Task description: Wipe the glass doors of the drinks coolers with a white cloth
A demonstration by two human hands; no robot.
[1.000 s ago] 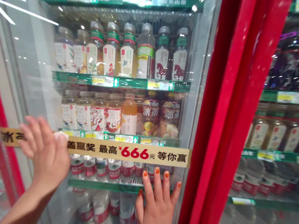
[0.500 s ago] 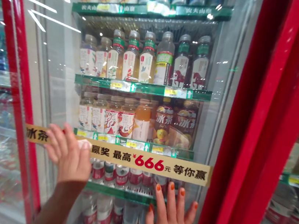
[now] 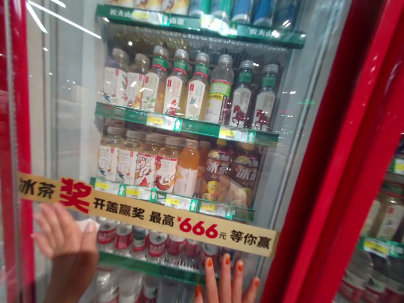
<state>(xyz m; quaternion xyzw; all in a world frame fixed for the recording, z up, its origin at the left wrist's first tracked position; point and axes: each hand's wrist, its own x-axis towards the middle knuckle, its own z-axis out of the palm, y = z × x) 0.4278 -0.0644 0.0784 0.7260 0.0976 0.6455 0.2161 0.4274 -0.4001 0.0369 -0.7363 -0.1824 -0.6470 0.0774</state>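
Pressing the thin white tissue [image 3: 84, 224] flat with my left hand [image 3: 66, 239], its pinch unclear, I'd brace my right hand [image 3: 225, 298], fingers spread, on clear glass [image 3: 64, 142].

Upper-ctr green-edged shelf [image 3: 201, 127]: row of capped btls [image 3: 197, 90]. Mid-frame shelf [image 3: 242, 213]: orange btl [image 3: 189, 158], dark btls [image 3: 217, 166] nr R end.

Glass door [image 3: 282, 175] mid-frame; strip [image 3: 157, 217] across it, below centre. Behind the door, bottles [image 3: 197, 90] stand in rows on shelves [image 3: 198, 127]. Left hand [image 3: 65, 240] lower left, beneath the strip, wipe [image 3: 87, 225] partly behind it; right hand [image 3: 225, 295] bottom, right of centre.
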